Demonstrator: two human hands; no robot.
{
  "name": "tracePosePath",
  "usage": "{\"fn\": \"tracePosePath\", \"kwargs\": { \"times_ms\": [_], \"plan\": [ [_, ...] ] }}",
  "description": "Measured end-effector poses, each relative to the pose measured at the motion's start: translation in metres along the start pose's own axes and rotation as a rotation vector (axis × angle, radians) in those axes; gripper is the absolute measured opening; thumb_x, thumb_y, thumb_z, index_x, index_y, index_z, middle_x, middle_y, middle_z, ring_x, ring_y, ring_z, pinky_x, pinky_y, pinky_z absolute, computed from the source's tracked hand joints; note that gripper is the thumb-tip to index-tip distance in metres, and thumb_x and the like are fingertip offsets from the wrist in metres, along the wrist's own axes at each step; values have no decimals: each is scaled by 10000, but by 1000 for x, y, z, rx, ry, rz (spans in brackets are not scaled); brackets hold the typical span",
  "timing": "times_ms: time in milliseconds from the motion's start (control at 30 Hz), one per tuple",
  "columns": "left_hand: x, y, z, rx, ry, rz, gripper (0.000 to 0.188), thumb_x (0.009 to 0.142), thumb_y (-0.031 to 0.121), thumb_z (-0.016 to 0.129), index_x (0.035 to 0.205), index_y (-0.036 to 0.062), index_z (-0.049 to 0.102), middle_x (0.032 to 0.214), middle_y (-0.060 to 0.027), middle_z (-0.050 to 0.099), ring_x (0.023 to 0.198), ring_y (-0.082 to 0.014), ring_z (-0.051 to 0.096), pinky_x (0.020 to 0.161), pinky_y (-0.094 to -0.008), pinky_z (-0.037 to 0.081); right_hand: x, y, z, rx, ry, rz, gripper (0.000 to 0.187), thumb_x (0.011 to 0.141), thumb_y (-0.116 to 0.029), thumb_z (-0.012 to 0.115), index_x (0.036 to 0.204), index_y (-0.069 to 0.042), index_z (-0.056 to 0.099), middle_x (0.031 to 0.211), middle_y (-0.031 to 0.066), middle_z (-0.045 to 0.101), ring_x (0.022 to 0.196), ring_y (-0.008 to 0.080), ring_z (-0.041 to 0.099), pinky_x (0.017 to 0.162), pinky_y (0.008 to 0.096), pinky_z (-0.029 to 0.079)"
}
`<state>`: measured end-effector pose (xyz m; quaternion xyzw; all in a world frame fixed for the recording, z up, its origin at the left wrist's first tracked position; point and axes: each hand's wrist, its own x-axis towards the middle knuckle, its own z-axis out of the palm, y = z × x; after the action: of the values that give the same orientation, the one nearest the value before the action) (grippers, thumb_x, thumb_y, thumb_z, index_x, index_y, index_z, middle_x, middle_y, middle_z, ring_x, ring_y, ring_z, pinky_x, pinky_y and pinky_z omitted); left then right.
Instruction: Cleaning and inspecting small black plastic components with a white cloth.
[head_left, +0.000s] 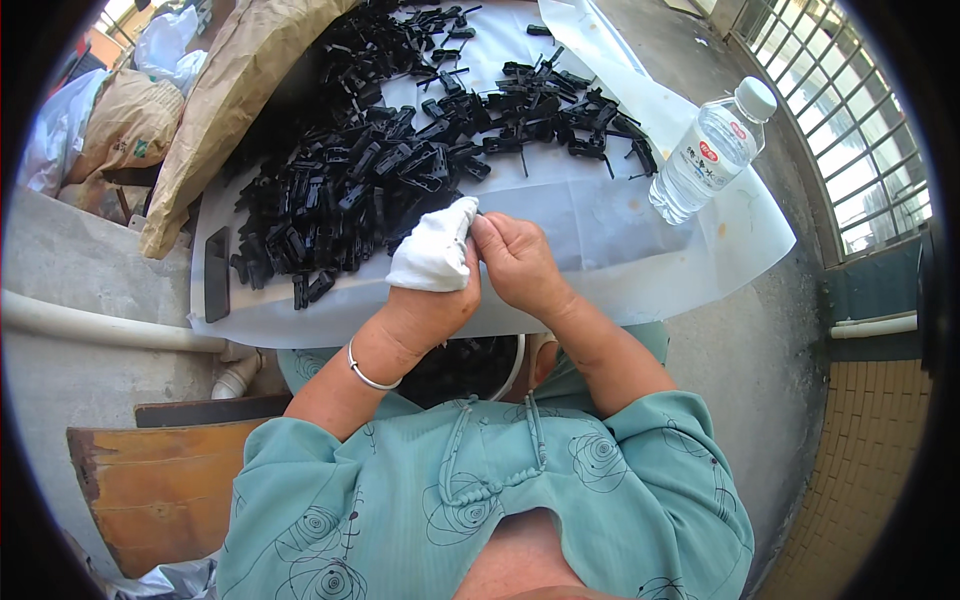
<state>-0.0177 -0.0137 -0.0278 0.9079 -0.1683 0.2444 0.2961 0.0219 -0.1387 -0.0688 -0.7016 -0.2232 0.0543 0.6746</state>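
In front of my chest my two hands meet, just over the near edge of the covered table. A white cloth glove or wrap [432, 252] covers the fingers of my left hand [440, 275], which is closed. Bent fingers and a thumb make a pinch on my right hand [520, 262], touching the left one. A small dark bit shows between the fingertips; its kind is hidden. Beyond and to the left spreads a big heap of black plastic clip-like parts [350, 190], some with thin stems.
White plastic sheeting [620, 290] covers the table. A clear water bottle [712, 150] with a white cap stands at right. Brown paper sacking [225, 110] lies along the left. Below my hands, a container [518, 372] with black parts sits at my lap. A barred window [850, 120] is far right.
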Motion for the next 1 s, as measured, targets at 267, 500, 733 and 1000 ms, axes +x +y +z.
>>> {"fn": "tracePosePath", "kwargs": {
  "times_ms": [267,500,733,1000],
  "plan": [
    [14,-17,-4,-849,-59,-426,302,874,61,528,1157,33,426,863,-22,547,646,-86,475,584,-218,427,9,-30,-39,-382,-75,2,148,864,-139,577,835,3,606,628,24,503,565,92,444,536,245,400],
    [16,-9,-14,-946,-164,-561,296,897,51,437,1191,30,410,859,-31,550,582,-45,426,509,-184,372,9,-16,-43,-250,13,-283,82,789,-68,651,825,3,630,634,35,530,547,86,454,506,231,381],
    [12,-3,-9,-716,-295,-328,260,830,46,447,1085,1,472,840,-29,511,736,-74,438,636,-227,403,8,-22,-33,-127,-42,-174,109,824,-87,622,777,2,581,639,33,512,553,96,442,506,234,368],
    [11,-3,-1,-561,-221,-318,206,794,13,435,996,-17,466,812,-86,530,722,-166,498,648,-287,427,7,-18,-28,-174,-163,-240,215,895,-128,483,731,5,518,619,102,494,537,206,453,526,332,393]
  ]
}}
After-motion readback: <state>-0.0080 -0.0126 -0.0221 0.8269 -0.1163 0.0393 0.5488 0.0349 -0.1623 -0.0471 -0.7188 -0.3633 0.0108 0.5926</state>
